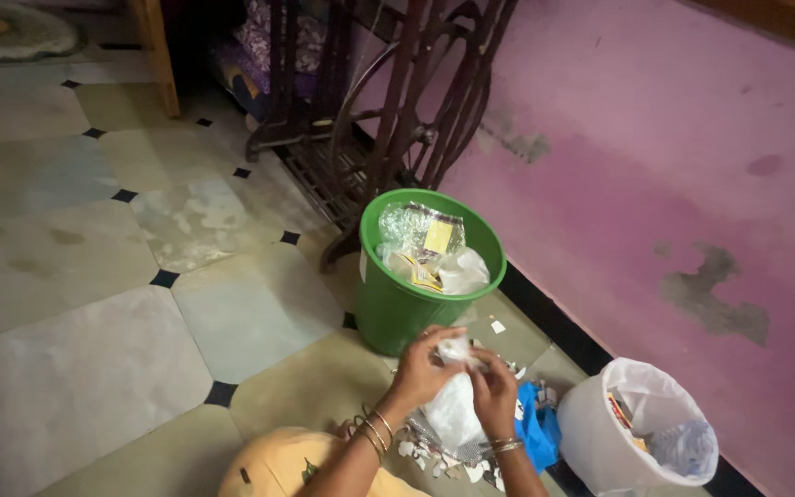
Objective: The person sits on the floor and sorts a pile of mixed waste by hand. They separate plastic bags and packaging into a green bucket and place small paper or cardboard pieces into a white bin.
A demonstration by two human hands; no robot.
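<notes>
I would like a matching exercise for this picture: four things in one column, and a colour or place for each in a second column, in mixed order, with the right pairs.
Things:
1. bucket
2. bin
3. wall
4. white bag

Colours or places:
A. pink, with dark patches
B. green, full of wrappers
C. between the left hand and the right hand
D. white, lined with clear plastic, at the right by the wall

Pairs: 1-B, 2-D, 3-A, 4-C
</notes>
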